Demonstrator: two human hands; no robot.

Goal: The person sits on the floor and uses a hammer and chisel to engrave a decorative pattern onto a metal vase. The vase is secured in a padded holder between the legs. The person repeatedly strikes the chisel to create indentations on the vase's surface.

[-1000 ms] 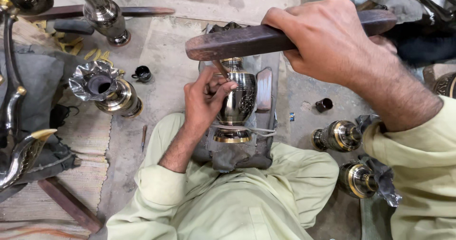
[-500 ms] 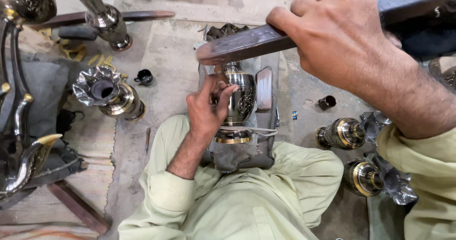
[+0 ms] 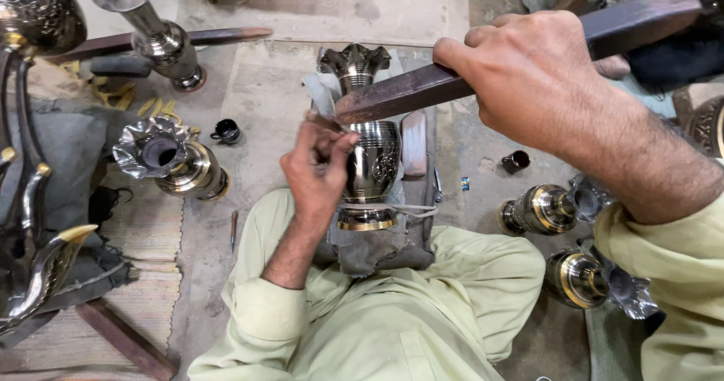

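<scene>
A dark, shiny metal vase (image 3: 375, 162) with a gold foot ring lies on a grey cloth (image 3: 362, 256) between my knees, its flared mouth (image 3: 354, 60) pointing away. My left hand (image 3: 317, 173) pinches a thin metal tool (image 3: 323, 121) against the vase's shoulder. My right hand (image 3: 532, 87) grips a long dark wooden stick (image 3: 407, 90). The stick slants down to the left, and its end lies just above the tool's top.
More vases lie on the floor: one with a ruffled mouth (image 3: 170, 162) at left, a tall one (image 3: 154, 38) at back left, two (image 3: 539, 207) (image 3: 581, 275) at right. Small black cups (image 3: 226, 132) (image 3: 516, 161) sit nearby. Ornate curved metalwork (image 3: 34, 200) fills the left edge.
The stick has tilted, its left end swinging down onto the tool while my right hand shifted right. My left hand stays on the vase.
</scene>
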